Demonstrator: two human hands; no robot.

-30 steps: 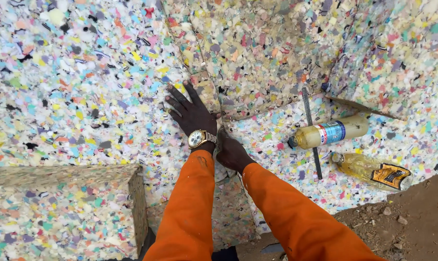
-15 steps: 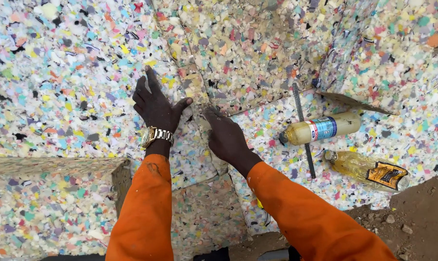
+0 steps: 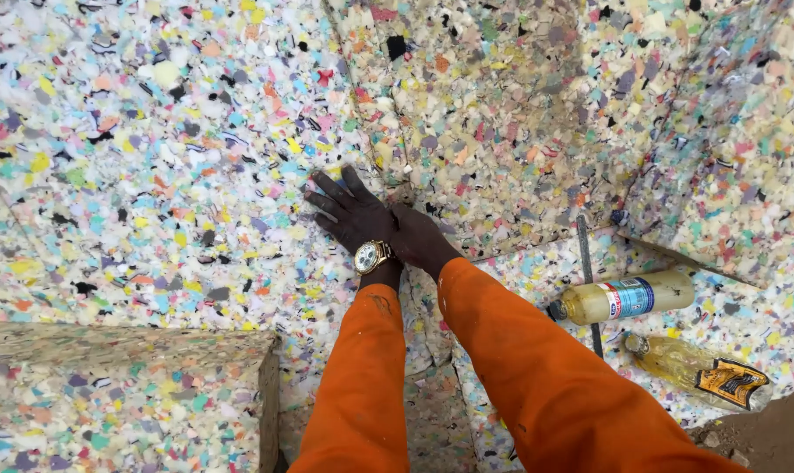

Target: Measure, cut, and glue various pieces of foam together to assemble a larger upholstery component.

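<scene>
Speckled foam slabs (image 3: 178, 175) fill the view; left hand (image 3: 349, 213) lies flat, fingers spread, on one; right hand (image 3: 421, 238), grip hidden, beside it, two bottles (image 3: 624, 298) nearby

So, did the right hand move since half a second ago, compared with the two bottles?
Yes. The right hand moved left, away from the bottles, and now touches the left hand at the foam seam.

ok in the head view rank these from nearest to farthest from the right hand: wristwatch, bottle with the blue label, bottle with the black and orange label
From the right hand:
1. wristwatch, right beside it, on the left wrist.
2. bottle with the blue label, lying on the foam to the right.
3. bottle with the black and orange label, farther right and lower, near the dirt.
</scene>
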